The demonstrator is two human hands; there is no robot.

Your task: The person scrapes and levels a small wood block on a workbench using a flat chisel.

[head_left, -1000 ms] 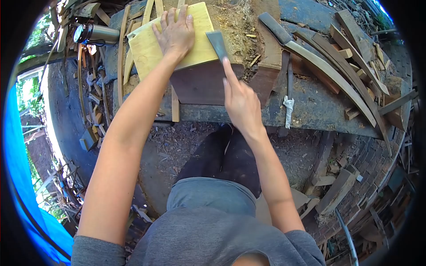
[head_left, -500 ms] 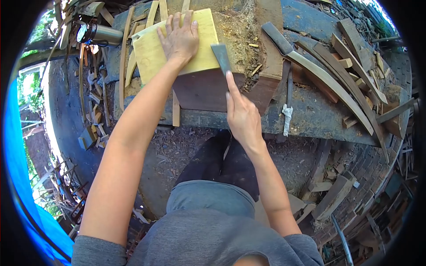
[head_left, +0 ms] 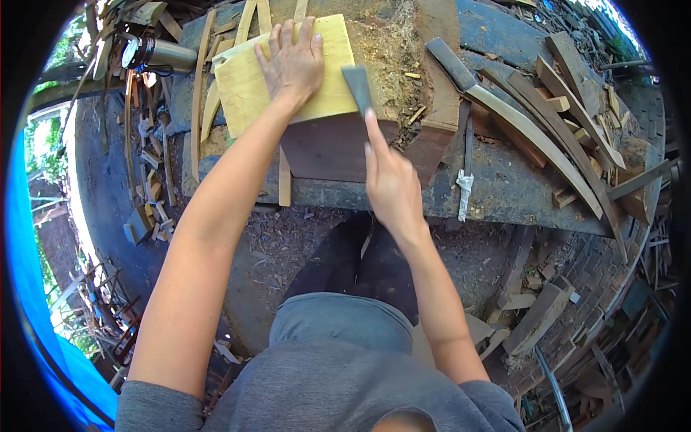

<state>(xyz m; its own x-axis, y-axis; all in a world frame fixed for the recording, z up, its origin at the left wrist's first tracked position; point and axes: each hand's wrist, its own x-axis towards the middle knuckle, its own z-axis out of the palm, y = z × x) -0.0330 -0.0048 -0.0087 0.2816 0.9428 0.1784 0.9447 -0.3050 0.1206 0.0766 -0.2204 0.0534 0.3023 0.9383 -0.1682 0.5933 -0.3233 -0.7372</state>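
Note:
A yellow wooden board (head_left: 237, 93) lies on a thick, dark block of wood (head_left: 324, 153) on the workbench. My left hand (head_left: 296, 66) is spread flat on the board, fingers pointing away from me. In my right hand (head_left: 392, 183) is a flat-bladed scraper (head_left: 357, 88), its grey blade widening toward the far end. The index finger stretches along the blade, and the other fingers wrap round the handle, which they hide. The blade's far end is beside the board's right edge; whether it touches is hard to tell.
Sawdust and chips cover the block's top. To the right lie a mallet-like tool (head_left: 450, 63), curved wood strips (head_left: 540, 140) and a thin bar with a white wrapping (head_left: 465, 189). At the left are a metal flask (head_left: 169, 56) and offcuts. A blue tarp (head_left: 79, 374) hangs far left.
My right hand and the scraper have shifted slightly up and left, along the board's right edge. The left hand and the board stay in place.

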